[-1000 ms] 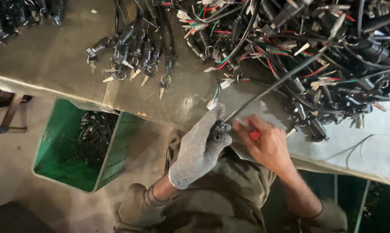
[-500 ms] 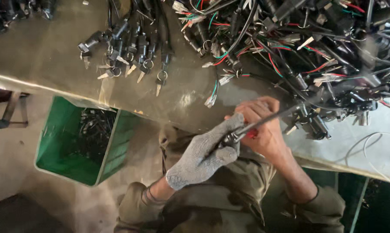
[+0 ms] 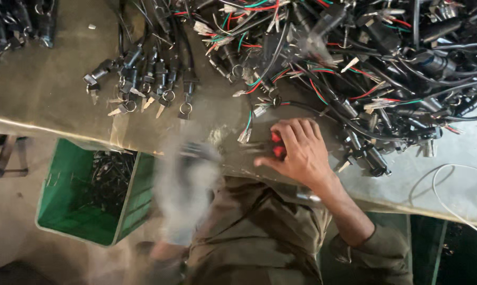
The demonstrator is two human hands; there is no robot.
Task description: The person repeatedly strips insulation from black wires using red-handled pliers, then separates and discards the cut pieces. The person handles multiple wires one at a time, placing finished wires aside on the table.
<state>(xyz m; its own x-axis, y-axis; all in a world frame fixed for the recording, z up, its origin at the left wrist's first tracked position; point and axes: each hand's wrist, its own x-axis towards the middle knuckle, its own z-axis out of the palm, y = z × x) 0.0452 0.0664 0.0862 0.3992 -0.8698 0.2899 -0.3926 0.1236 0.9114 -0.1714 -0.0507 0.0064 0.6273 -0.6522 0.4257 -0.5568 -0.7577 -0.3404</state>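
Resting under right hand [image 3: 300,151], red-handled tool [image 3: 277,144] on table [image 3: 48,100].

Green bin [image 3: 53,208], red tool [image 3: 277,145].

A long work table [image 3: 48,100] with a dull, brownish metal-looking top runs across the room above the hands, its front edge catching a thin line of light. To the right of the hands the surface turns paler and greyer. Below the edge, left of the hands, a green plastic crate [image 3: 53,211] stands on a bare, dusty concrete floor [image 3: 11,232]. Further left, part of a dark metal frame [image 3: 6,158], perhaps a stool or chair, shows under the table. Down at the right it is dark green and shadowed. The light is soft and even.
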